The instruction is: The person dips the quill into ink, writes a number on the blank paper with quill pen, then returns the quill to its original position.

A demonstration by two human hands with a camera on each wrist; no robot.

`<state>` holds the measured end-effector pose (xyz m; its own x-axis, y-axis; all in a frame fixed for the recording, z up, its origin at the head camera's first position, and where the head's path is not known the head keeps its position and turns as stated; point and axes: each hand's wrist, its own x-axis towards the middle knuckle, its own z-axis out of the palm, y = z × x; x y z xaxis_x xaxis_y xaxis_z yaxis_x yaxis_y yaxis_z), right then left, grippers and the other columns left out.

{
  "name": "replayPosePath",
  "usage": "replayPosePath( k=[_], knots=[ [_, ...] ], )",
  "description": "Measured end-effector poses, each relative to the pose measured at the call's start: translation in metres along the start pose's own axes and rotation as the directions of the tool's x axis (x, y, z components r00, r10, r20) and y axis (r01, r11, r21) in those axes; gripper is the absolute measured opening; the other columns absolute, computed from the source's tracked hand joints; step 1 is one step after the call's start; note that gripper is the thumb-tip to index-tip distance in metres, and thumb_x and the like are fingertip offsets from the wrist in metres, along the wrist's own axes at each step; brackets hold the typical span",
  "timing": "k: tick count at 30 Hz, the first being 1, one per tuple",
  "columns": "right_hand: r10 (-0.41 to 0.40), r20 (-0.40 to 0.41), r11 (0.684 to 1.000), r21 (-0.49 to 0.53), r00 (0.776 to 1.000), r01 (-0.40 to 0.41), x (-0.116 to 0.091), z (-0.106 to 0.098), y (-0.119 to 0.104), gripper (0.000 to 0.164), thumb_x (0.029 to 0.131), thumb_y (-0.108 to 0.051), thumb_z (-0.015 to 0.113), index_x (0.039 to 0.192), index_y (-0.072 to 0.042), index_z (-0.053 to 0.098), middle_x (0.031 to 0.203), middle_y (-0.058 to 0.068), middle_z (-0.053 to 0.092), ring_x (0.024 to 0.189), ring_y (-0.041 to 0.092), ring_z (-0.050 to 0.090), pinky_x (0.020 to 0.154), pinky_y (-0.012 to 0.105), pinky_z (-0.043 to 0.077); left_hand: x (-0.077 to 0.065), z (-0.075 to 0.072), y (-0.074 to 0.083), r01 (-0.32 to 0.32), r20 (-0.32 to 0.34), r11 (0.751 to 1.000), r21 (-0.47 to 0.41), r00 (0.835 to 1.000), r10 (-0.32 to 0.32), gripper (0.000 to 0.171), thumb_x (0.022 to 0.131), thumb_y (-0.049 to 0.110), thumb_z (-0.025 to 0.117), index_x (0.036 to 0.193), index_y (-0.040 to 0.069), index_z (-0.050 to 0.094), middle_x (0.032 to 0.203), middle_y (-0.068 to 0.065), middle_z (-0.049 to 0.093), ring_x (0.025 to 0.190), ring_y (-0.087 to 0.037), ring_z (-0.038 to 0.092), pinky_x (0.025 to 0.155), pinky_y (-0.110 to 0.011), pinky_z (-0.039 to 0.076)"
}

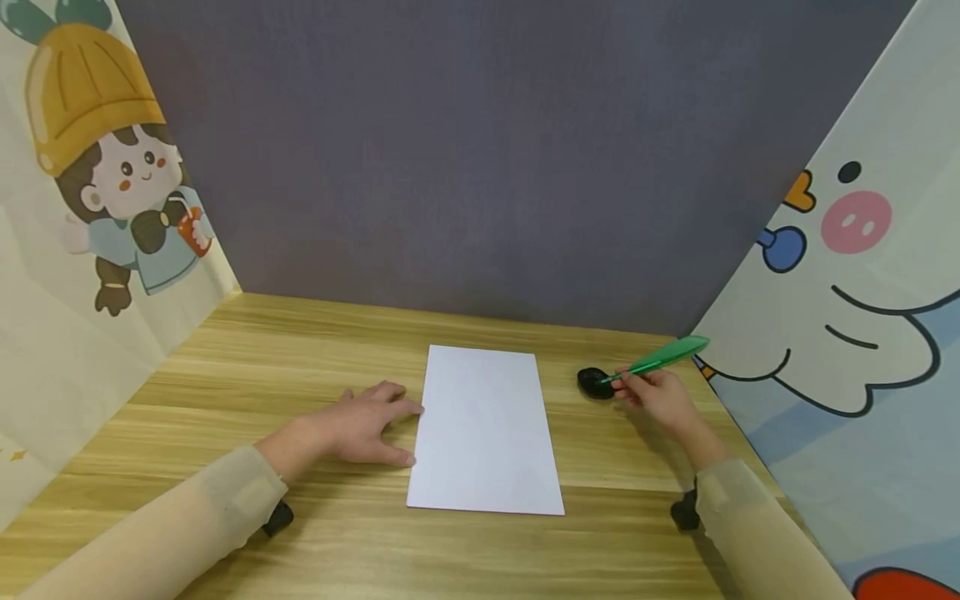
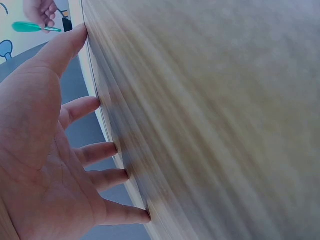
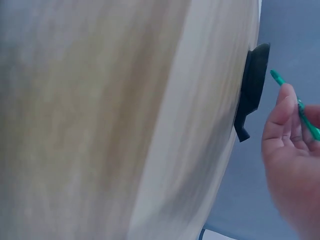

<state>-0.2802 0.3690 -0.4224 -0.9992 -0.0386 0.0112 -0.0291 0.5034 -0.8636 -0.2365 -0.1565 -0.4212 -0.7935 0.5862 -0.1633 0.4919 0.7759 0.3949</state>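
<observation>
My right hand pinches a green feather-shaped pen near its lower end, its broad feather end slanting up to the right. The pen's tip hovers just above a small black dish, which looks low and shallow in the right wrist view. My left hand rests with spread fingers on the table, fingertips down and palm raised in the left wrist view. Its thumb and index finger touch the left edge of a blank white sheet of paper.
The wood-grain table ends at a dark grey panel behind. Cartoon-printed panels stand at the left and right; the right one is close to the pen's feather end.
</observation>
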Motion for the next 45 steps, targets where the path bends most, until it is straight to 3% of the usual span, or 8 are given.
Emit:
replayPosePath(
  k=[8, 17, 25, 39, 45],
  knots=[
    [-0.069, 0.014, 0.997, 0.025, 0.998, 0.068, -0.011, 0.004, -0.013, 0.049, 0.118, -0.021, 0.051, 0.151, 0.015, 0.053, 0.130, 0.025, 0.075, 0.097, -0.003, 0.073, 0.089, 0.029, 0.066, 0.000, 0.000, 0.000, 0.009, -0.005, 1.000, -0.001, 1.000, -0.009, 0.085, 0.095, 0.068, 0.076, 0.165, 0.029, 0.050, 0.177, -0.022, 0.031, 0.163, -0.049, 0.033, 0.120, -0.091, 0.017],
    [-0.131, 0.054, 0.989, 0.080, 0.990, 0.127, -0.012, 0.020, -0.026, 0.043, 0.117, -0.014, 0.053, 0.144, 0.018, 0.055, 0.130, 0.036, 0.071, 0.096, 0.003, 0.075, 0.090, 0.034, 0.067, 0.000, -0.001, 0.001, 0.007, -0.014, 1.000, 0.005, 1.000, -0.007, 0.084, 0.095, 0.067, 0.077, 0.164, 0.028, 0.051, 0.176, -0.023, 0.032, 0.162, -0.049, 0.035, 0.119, -0.092, 0.018],
    [-0.137, 0.072, 0.985, 0.115, 0.988, 0.128, -0.005, 0.038, -0.038, 0.037, 0.116, -0.011, 0.054, 0.139, 0.018, 0.058, 0.125, 0.033, 0.074, 0.096, 0.006, 0.077, 0.087, 0.028, 0.067, 0.000, -0.001, 0.001, 0.004, -0.015, 1.000, 0.008, 1.000, -0.004, 0.085, 0.094, 0.068, 0.077, 0.164, 0.028, 0.051, 0.175, -0.023, 0.033, 0.161, -0.049, 0.036, 0.118, -0.092, 0.018],
    [-0.112, 0.067, 0.984, 0.149, 0.991, 0.101, 0.003, 0.072, -0.059, 0.032, 0.112, -0.009, 0.061, 0.132, 0.016, 0.065, 0.117, 0.032, 0.077, 0.094, 0.011, 0.078, 0.086, 0.029, 0.067, -0.003, -0.002, 0.003, 0.004, 0.000, 1.000, -0.016, 1.000, -0.004, 0.083, 0.095, 0.065, 0.077, 0.164, 0.027, 0.050, 0.177, -0.023, 0.030, 0.163, -0.050, 0.032, 0.119, -0.092, 0.016],
    [-0.103, 0.077, 0.983, 0.162, 0.992, 0.089, 0.009, 0.083, -0.058, 0.031, 0.112, -0.008, 0.060, 0.133, 0.013, 0.067, 0.123, 0.036, 0.074, 0.102, 0.024, 0.080, 0.090, 0.035, 0.068, -0.002, -0.002, 0.003, 0.004, -0.007, 1.000, -0.006, 1.000, -0.004, 0.083, 0.095, 0.066, 0.077, 0.164, 0.028, 0.051, 0.176, -0.024, 0.031, 0.162, -0.050, 0.033, 0.120, -0.091, 0.016]
  ],
)
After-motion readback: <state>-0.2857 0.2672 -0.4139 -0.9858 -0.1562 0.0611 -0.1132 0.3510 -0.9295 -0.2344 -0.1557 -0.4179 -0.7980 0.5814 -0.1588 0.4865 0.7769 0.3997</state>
